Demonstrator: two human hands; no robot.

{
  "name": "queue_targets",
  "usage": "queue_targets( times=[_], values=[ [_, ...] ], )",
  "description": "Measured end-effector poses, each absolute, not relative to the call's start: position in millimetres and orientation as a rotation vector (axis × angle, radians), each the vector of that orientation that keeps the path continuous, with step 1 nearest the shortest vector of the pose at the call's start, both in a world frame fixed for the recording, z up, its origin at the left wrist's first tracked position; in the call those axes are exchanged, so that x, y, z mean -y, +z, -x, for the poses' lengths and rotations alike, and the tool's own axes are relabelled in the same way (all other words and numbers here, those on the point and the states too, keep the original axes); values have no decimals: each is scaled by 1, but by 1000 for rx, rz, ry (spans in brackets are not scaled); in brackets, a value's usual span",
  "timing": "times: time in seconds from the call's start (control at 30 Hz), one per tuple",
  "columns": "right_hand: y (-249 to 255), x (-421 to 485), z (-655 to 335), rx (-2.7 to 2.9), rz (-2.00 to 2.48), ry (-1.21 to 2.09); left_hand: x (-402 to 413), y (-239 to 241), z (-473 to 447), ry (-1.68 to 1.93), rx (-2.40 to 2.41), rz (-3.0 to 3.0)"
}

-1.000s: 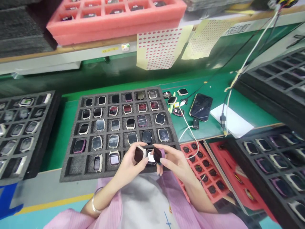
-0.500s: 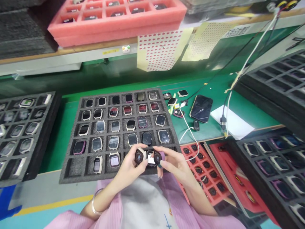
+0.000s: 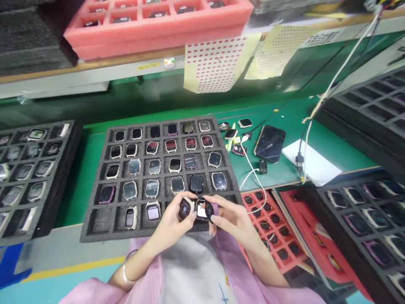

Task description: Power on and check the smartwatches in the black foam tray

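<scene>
Over the front edge of a dark grey foam tray (image 3: 100, 223), my left hand (image 3: 176, 220) pinches a light-framed smartwatch (image 3: 186, 208) between thumb and fingers. Close beside it, my right hand (image 3: 230, 215) grips a purple-framed smartwatch (image 3: 209, 210), tilted on its side. Between the two, a watch with a lit white screen (image 3: 201, 210) shows in part; whether it lies in the tray I cannot tell. More watch bodies without straps sit in the tray's compartments, among them one with a lit screen (image 3: 153, 211) left of my hands.
Another watch tray (image 3: 68, 169) stands at left, and a dark tray (image 3: 357, 236) at right. A phone (image 3: 270, 143), loose watches (image 3: 245, 123), a white cable (image 3: 253, 169) and paper (image 3: 311, 162) lie on the green bench. Pink foam trays (image 3: 158, 40) rest on the shelf.
The purple-framed watch in my right hand has turned a little, its face now more edge-on. Both hands keep their hold, and the whole view has shifted slightly.
</scene>
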State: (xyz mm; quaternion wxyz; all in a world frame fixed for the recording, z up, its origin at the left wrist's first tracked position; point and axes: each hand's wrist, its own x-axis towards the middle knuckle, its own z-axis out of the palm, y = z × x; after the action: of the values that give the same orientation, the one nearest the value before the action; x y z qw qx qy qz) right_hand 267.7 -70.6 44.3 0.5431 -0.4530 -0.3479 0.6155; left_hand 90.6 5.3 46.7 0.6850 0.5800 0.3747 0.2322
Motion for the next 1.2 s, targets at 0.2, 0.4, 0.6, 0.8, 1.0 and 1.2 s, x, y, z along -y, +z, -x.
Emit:
queue_targets(
  times=[0.2, 0.4, 0.6, 0.8, 1.0, 1.2],
  values=[
    [43, 70, -266, 824, 1082, 1453, -4, 46, -91, 525, -851, -1318],
    [47, 69, -266, 821, 1088, 1439, -4, 46, -90, 564, -880, -1295],
    [48, 69, -267, 835, 1099, 1435, -4, 45, -92, 569, -876, -1265],
    [49, 70, -266, 831, 1078, 1428, -4, 46, -90, 562, -851, -1230],
    [47, 72, -267, 866, 1060, 1449, -4, 45, -89, 519, -834, -1210],
    [43, 72, -271, 888, 1039, 1473, -7, 43, -86, 535, -610, -1025]
  ],
)
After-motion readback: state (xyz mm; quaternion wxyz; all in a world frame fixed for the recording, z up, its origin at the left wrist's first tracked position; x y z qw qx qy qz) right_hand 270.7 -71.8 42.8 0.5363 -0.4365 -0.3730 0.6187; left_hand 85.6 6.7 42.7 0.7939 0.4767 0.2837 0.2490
